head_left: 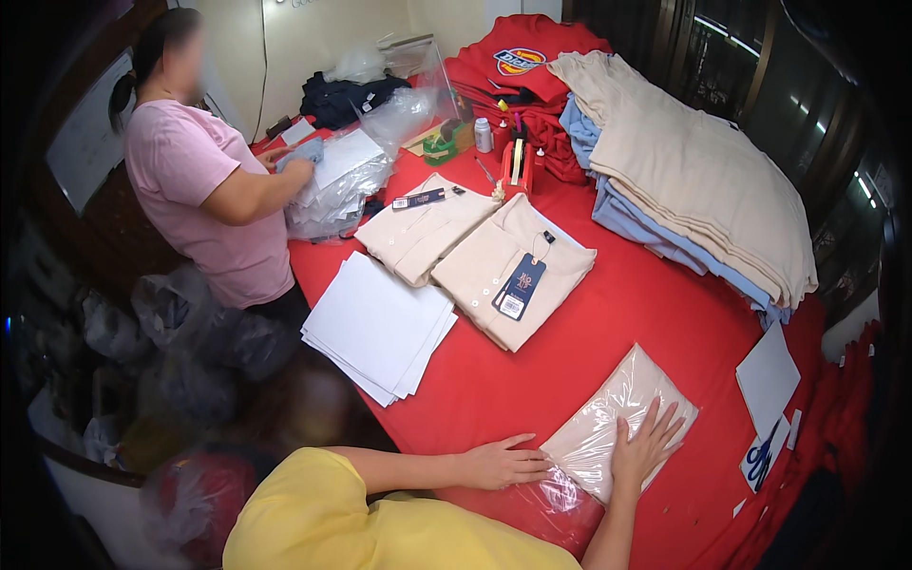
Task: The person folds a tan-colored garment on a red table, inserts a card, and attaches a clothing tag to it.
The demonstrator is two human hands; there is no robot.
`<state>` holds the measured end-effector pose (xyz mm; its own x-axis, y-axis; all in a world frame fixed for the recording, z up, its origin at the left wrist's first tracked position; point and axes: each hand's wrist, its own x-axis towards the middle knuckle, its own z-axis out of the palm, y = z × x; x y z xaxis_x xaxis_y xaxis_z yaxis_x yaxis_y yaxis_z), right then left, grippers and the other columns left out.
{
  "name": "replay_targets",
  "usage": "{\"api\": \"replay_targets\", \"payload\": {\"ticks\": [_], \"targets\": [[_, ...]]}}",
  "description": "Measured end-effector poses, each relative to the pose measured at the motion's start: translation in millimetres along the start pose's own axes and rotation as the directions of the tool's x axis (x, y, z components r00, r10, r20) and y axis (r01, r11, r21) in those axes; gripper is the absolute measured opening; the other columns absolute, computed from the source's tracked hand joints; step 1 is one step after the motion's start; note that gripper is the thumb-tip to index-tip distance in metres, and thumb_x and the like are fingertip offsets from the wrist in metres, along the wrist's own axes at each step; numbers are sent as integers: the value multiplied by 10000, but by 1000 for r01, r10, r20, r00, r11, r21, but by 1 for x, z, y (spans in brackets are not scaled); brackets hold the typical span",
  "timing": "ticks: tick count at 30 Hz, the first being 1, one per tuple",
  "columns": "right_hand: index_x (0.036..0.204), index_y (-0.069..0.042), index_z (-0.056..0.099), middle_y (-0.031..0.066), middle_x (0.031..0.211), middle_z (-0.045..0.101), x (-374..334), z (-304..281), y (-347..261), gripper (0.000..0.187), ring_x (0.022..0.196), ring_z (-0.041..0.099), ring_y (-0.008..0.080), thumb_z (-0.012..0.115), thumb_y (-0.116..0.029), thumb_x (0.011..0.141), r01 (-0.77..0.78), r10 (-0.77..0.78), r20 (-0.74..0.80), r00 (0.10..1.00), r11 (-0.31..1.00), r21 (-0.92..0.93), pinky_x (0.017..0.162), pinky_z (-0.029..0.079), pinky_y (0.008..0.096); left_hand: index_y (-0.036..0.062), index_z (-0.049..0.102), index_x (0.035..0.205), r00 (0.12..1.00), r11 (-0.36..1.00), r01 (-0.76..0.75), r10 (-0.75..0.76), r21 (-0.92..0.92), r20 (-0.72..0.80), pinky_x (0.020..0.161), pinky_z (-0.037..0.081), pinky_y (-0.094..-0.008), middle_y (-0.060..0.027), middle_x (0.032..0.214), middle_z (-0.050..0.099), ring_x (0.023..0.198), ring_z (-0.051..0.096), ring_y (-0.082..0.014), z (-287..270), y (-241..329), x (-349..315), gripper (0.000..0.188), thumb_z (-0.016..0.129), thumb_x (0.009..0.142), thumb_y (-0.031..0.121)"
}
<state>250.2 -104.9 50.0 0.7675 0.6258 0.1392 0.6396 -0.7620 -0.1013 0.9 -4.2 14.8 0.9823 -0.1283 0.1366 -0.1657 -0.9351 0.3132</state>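
A folded beige shirt in a clear plastic bag (622, 399) lies on the red-covered table. My right hand (644, 448) rests on it, fingers spread over the plastic. My left hand (503, 464) lies flat at the bag's loose lower end, fingers stretched out and fingertips at the plastic. Beyond them are two more folded beige shirts: one shirt (475, 309) with a dark blue hang tag (518, 285), and another shirt (394, 237) beside it, also tagged.
White sheets (380, 328) are stacked at the left table edge. A tall pile of beige and blue garments (703, 180) stands far right, red garments (518, 62) behind. Blue scissors (758, 464) lie at right. A co-worker in pink (204, 180) handles a grey-blue cloth (302, 155) at far left.
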Motion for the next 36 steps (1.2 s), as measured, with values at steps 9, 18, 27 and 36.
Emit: {"api": "replay_targets", "payload": {"ticks": [9, 18, 27, 36], "targets": [[1504, -166, 293, 106, 1602, 115, 48, -37, 6, 793, 1473, 15, 353, 604, -501, 857, 31, -69, 194, 978, 981, 191, 1120, -6, 644, 69, 544, 1292, 964, 997, -75, 79, 22, -254, 1110, 305, -465, -61, 1380, 512, 1297, 443, -227, 7, -23, 21, 489, 583, 807, 110], [1472, -177, 372, 120, 1582, 183, 55, -5, -53, 699, 1467, 41, 369, 492, -564, 902, 222, -224, 113, 968, 975, 27, 1118, -28, 651, -2, 573, 1228, 961, 998, -64, 56, -19, -269, 1059, 370, -400, -98, 1359, 530, 1279, 467, -235, 13, -16, 18, 407, 529, 837, 104], [1481, -164, 350, 125, 1582, 181, 57, -10, -53, 700, 1465, 62, 370, 539, -501, 898, 200, -215, 78, 973, 965, 170, 1131, -32, 627, 64, 510, 1332, 969, 998, 39, -28, 40, -245, 1100, 329, -392, -46, 1434, 471, 1308, 445, -187, 18, -8, 8, 444, 482, 891, 110], [1529, -165, 209, 113, 1604, 82, -10, -23, 8, 766, 1464, 56, 373, 566, -426, 903, -71, 63, 158, 985, 997, 44, 1151, 13, 590, 80, 491, 1351, 985, 999, 29, -23, 34, -174, 1123, 294, -421, -33, 1456, 438, 1340, 398, -185, 19, -12, 9, 458, 474, 894, 103]]}}
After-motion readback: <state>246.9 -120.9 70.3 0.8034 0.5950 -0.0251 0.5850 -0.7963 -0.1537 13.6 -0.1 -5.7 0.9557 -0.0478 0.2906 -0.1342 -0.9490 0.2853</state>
